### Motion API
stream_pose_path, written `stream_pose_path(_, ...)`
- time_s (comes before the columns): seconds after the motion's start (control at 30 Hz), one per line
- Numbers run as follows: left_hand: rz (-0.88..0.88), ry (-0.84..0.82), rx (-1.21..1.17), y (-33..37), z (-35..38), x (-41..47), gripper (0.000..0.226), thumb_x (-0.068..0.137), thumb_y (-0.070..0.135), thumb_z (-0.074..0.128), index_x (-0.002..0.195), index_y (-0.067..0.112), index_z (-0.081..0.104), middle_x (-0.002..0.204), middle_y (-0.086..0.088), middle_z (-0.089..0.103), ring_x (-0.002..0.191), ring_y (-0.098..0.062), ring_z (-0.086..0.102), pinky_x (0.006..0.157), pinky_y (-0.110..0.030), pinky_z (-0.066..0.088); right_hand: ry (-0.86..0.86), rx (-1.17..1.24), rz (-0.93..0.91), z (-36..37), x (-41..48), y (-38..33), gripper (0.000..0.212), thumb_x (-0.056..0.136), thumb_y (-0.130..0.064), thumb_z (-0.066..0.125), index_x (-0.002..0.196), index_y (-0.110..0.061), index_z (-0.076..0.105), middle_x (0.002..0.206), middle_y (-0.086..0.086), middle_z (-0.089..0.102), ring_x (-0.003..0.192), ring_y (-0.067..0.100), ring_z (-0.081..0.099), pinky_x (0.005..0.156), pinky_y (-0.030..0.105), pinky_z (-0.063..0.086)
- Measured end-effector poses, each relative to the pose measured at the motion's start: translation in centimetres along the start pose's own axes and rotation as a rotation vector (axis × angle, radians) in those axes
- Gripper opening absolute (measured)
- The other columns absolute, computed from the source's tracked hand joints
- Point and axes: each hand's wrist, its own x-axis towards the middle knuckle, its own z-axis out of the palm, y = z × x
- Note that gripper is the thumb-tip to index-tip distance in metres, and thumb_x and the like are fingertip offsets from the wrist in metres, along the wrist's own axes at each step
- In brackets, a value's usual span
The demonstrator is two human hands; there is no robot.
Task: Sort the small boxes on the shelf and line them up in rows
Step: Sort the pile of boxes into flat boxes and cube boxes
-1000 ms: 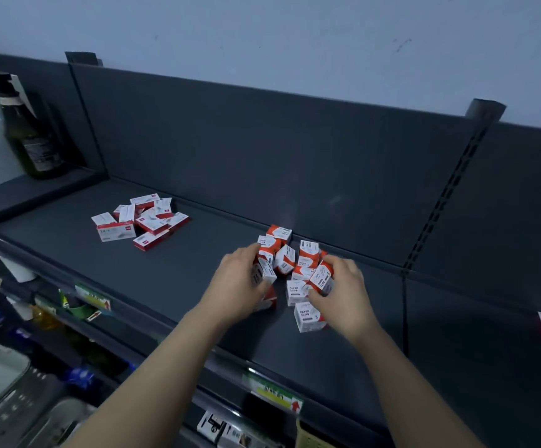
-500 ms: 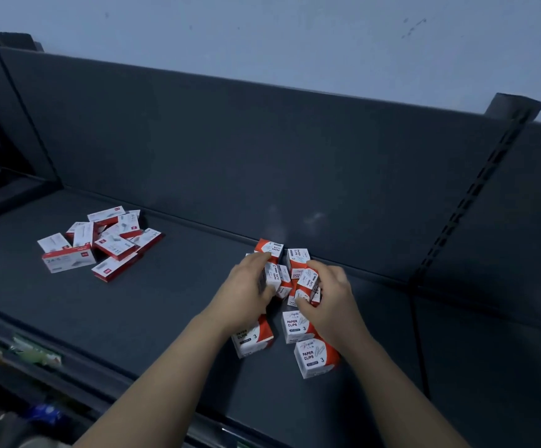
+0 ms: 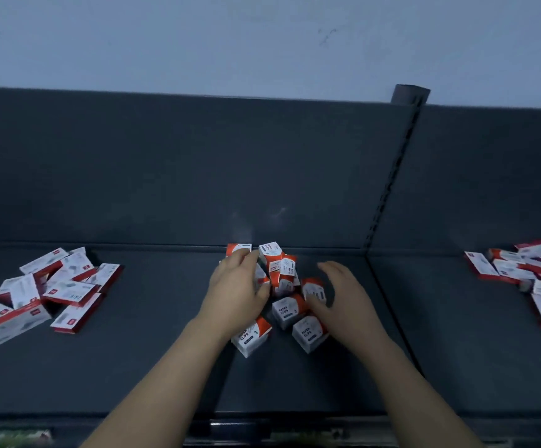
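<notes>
Near edge of the shelf (image 3: 165,367): a loose paper-clip box (image 3: 309,333) sits just in front of the paper-clip pile (image 3: 280,273). Left grip (image 3: 235,295) is curled over boxes on the pile's left side. Right grip (image 3: 343,297) is spread open just right of it, holding nothing. One flat-box heap (image 3: 52,292) lies well left of the pile, another heap (image 3: 527,276) well right.

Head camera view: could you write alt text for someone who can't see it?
Two bare hands work a jumbled pile of red-and-white paper clip boxes midway along a dark shelf: the left hand grips some, the right hand is open beside them. Flatter red-and-white boxes lie in loose heaps at its far left and far right.
</notes>
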Motion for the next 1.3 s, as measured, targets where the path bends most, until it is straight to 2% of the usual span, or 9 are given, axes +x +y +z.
stream_pose_path(0.17, 0.163, 0.003, 0.053, 3.5, 0.1, -0.6, 0.033, 0.090, 0.029, 0.053, 0.122, 0.017, 0.054, 0.124, 0.001, 0.057, 0.116, -0.022, 0.049, 0.094, -0.032, 0.038, 0.049, -0.130, 0.069, -2.7, -3.9, 1.3, 0.059, 0.092, -0.033, 0.057, 0.145, -0.018, 0.035, 0.153, -0.004, 0.031, 0.138, 0.009, 0.029, 0.106, 0.014, 0.017)
stream_pose_path(0.3, 0.291, -0.037, 0.088, 6.9, 1.2, -1.2, 0.044, 0.092, 0.031, 0.051, 0.134, 0.018, 0.049, 0.133, 0.000, 0.055, 0.123, -0.022, 0.047, 0.101, -0.033, 0.035, 0.097, -0.225, 0.145, -5.6, -7.3, 2.9, 0.057, 0.094, -0.033, 0.055, 0.145, -0.015, 0.035, 0.150, -0.002, 0.034, 0.136, 0.011, 0.033, 0.104, 0.011, 0.015)
stream_pose_path(0.47, 0.425, -0.104, 0.083, 11.4, 3.3, -1.9, 0.045, 0.093, 0.035, 0.048, 0.135, 0.018, 0.048, 0.128, -0.002, 0.055, 0.116, -0.024, 0.049, 0.097, -0.035, 0.040, 0.173, -0.287, 0.260, -9.8, -11.4, 5.3, 0.053, 0.091, -0.028, 0.058, 0.140, -0.015, 0.043, 0.144, -0.001, 0.045, 0.131, 0.012, 0.042, 0.101, 0.015, 0.029)
stream_pose_path(0.53, 0.468, -0.130, 0.074, 13.4, 4.3, -2.2, 0.045, 0.094, 0.035, 0.047, 0.136, 0.019, 0.046, 0.128, -0.001, 0.055, 0.114, -0.024, 0.049, 0.095, -0.034, 0.040, 0.196, -0.300, 0.293, -11.4, -12.9, 6.5, 0.050, 0.090, -0.025, 0.060, 0.137, -0.015, 0.046, 0.140, 0.000, 0.049, 0.126, 0.012, 0.046, 0.098, 0.013, 0.029)
stream_pose_path(0.73, 0.580, -0.187, 0.037, 20.4, 8.4, -3.1, 0.038, 0.095, 0.034, 0.045, 0.129, 0.019, 0.052, 0.119, 0.001, 0.058, 0.106, -0.020, 0.051, 0.090, -0.033, 0.044, 0.236, -0.321, 0.430, -16.5, -17.2, 10.7, 0.053, 0.091, -0.026, 0.057, 0.140, -0.013, 0.042, 0.143, 0.001, 0.045, 0.130, 0.015, 0.043, 0.101, 0.015, 0.027)
stream_pose_path(0.87, 0.612, -0.232, 0.010, 25.9, 11.8, -3.9, 0.033, 0.094, 0.034, 0.046, 0.120, 0.016, 0.057, 0.113, 0.001, 0.061, 0.101, -0.020, 0.053, 0.089, -0.035, 0.045, 0.248, -0.346, 0.473, -20.3, -19.7, 14.4, 0.049, 0.091, -0.024, 0.057, 0.138, -0.014, 0.045, 0.141, 0.001, 0.048, 0.128, 0.015, 0.045, 0.101, 0.017, 0.030)
stream_pose_path(1.0, 0.617, -0.229, 0.011, 31.2, 14.9, -4.0, 0.034, 0.093, 0.034, 0.047, 0.121, 0.017, 0.057, 0.115, 0.001, 0.061, 0.103, -0.019, 0.053, 0.088, -0.035, 0.046, 0.248, -0.366, 0.504, -24.2, -21.1, 18.6, 0.051, 0.092, -0.025, 0.056, 0.139, -0.015, 0.043, 0.143, -0.001, 0.046, 0.129, 0.014, 0.043, 0.101, 0.016, 0.028)
stream_pose_path(1.2, 0.578, -0.238, 0.004, 37.2, 19.0, -3.1, 0.034, 0.093, 0.035, 0.049, 0.121, 0.018, 0.057, 0.110, 0.000, 0.061, 0.097, -0.018, 0.054, 0.083, -0.034, 0.047, 0.267, -0.341, 0.481, -28.8, -21.8, 24.5, 0.043, 0.091, -0.020, 0.057, 0.133, -0.018, 0.050, 0.134, -0.002, 0.053, 0.116, 0.015, 0.054, 0.087, 0.013, 0.032)
stream_pose_path(1.3, 0.557, -0.243, 0.021, 39.1, 20.6, -2.2, 0.024, 0.092, 0.034, 0.049, 0.108, 0.019, 0.059, 0.105, 0.000, 0.061, 0.093, -0.019, 0.052, 0.078, -0.033, 0.046, 0.271, -0.316, 0.453, -30.2, -21.3, 26.9, 0.041, 0.090, -0.018, 0.058, 0.131, -0.023, 0.052, 0.130, -0.006, 0.055, 0.114, 0.012, 0.053, 0.086, 0.013, 0.033)
